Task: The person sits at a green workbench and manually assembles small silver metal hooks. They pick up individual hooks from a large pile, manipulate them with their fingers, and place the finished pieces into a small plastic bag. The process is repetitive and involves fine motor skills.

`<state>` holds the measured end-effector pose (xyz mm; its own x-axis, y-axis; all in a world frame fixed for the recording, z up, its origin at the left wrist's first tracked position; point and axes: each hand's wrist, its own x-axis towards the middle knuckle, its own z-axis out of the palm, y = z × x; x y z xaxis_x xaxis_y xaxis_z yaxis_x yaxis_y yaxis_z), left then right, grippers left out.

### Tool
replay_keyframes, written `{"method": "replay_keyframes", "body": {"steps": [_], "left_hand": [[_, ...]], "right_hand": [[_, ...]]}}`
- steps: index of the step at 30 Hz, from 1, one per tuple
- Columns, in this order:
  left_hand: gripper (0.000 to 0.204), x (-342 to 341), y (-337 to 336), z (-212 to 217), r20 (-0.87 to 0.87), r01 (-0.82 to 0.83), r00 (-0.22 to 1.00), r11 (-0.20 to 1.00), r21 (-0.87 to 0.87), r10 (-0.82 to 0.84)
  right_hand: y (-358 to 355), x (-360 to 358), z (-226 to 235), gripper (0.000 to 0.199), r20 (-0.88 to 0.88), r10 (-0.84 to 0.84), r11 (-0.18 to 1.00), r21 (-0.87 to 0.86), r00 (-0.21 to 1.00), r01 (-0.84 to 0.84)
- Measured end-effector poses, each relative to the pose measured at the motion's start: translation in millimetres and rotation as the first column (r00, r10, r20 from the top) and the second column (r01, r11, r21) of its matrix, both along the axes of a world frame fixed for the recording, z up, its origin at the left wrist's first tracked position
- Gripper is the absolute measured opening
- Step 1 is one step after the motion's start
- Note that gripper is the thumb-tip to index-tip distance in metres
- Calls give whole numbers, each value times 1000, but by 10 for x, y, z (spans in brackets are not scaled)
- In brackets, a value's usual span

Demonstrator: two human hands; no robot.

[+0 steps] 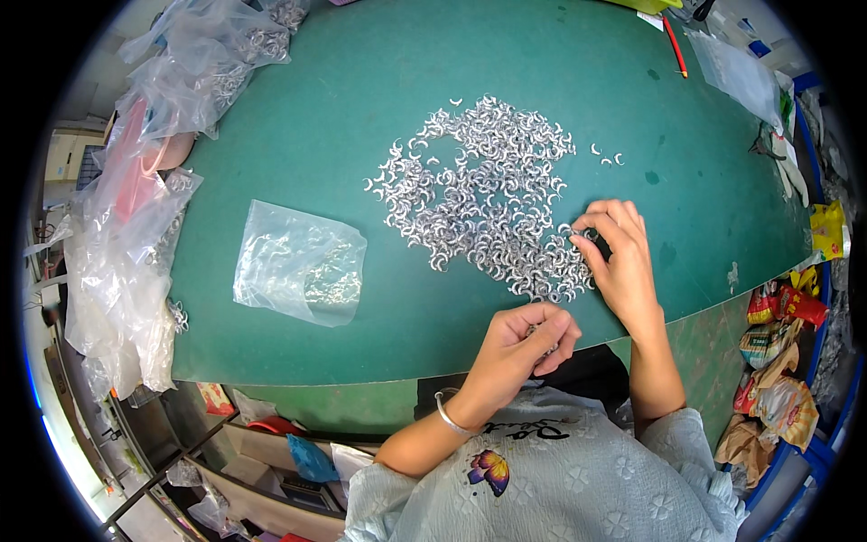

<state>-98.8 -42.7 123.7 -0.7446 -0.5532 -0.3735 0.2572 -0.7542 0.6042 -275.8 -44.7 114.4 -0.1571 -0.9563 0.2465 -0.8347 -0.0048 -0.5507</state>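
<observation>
From my seat I take the heap of small silver crescent-shaped metal pieces [479, 194] as my landmark: it spreads loosely across the middle of the green table [361, 108], each piece a bright, curved little hook, many overlapping, the pile thinning to scattered singles at its edges. A few stray crescents [607, 155] lie apart just beyond its far right side.

I see the right hand [619, 257] resting at the near right edge of the heap, fingers curled inward and pinched close on one or two of the pieces at the fingertips. The left hand [528, 339] sits just nearer than the heap, at the table's front edge, closed in a loose fist; a glint of metal shows between its fingers, so it seems to hold some pieces, though I cannot tell how many. A silver bangle [449, 417] circles that wrist.

To the left of the heap, well apart from it, lies a clear plastic bag [300, 262] with more silver pieces inside. Further left again, a stack of similar bags [135, 226] crowds the table's rim. Far beyond the heap, toward the right, a red pencil [675, 45] lies on the green surface.
</observation>
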Motion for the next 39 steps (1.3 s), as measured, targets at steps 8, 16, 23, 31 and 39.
{"method": "replay_keyframes", "body": {"steps": [8,16,23,31,39], "left_hand": [[20,-9,15,-8,38,-69,997,993,91,66],[18,-42,21,34,215,-273,915,916,-294,341],[11,-11,-16,61,187,-183,928,828,-530,324],[8,21,1,71,200,-205,918,841,-501,342],[6,2,-8,99,178,-230,907,802,-551,383]], "right_hand": [[125,96,74,9,449,-83,996,5,890,91],[359,241,191,9,943,-79,967,152,325,-206],[387,206,170,15,988,-155,941,152,15,-302],[437,231,232,18,926,36,966,63,375,-250],[449,281,277,9,877,11,968,110,480,-224]]}}
